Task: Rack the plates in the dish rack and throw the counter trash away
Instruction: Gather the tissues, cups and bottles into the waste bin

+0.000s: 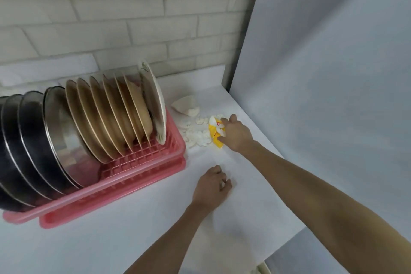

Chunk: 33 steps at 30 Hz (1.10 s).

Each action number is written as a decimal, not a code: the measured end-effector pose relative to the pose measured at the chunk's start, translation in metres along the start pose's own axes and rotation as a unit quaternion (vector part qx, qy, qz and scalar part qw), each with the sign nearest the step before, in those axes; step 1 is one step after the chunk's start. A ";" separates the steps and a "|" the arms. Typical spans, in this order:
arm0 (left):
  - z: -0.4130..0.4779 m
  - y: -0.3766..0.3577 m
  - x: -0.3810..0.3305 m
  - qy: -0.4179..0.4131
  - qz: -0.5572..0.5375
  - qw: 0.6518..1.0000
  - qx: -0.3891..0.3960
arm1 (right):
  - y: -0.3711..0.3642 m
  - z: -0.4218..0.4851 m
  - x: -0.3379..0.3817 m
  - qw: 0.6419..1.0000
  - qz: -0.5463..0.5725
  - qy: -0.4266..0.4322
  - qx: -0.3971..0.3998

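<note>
On the white surface (133,229) our plates (115,115) are racked; our right hand (235,134) pinches the yellow wrapper (214,135); our left hand (212,186) rests curled, holding nothing; next, lift it away.

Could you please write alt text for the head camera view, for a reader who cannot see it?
A person's right hand grasps a crumpled yellow wrapper among white paper scraps on a white counter, while the left hand rests curled nearby. To the left, a pink dish rack holds upright plates.

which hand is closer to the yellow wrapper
Right. The right hand has its fingers on the yellow wrapper; the left hand rests curled on the counter, nearer the person, apart from it.
</note>
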<state>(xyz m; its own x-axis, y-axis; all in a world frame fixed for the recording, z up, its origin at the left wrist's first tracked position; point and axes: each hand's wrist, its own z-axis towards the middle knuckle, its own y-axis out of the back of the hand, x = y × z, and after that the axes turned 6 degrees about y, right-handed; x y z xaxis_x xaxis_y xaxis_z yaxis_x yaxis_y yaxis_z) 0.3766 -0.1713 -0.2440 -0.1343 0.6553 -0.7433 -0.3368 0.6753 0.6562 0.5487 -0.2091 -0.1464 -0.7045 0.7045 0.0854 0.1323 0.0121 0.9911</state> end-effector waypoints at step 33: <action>-0.001 0.011 -0.016 0.108 -0.136 0.985 -0.021 | -0.044 -0.154 -0.032 0.802 0.543 -0.248 -0.038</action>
<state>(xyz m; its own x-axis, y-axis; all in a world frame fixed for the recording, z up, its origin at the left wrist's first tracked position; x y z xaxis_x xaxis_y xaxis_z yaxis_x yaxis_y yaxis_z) 0.3745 -0.1747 -0.2248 -0.2279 0.3621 -0.9038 -0.4256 0.7979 0.4270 0.4586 -0.3414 -0.1772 0.1630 0.4670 0.8691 0.4242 -0.8285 0.3656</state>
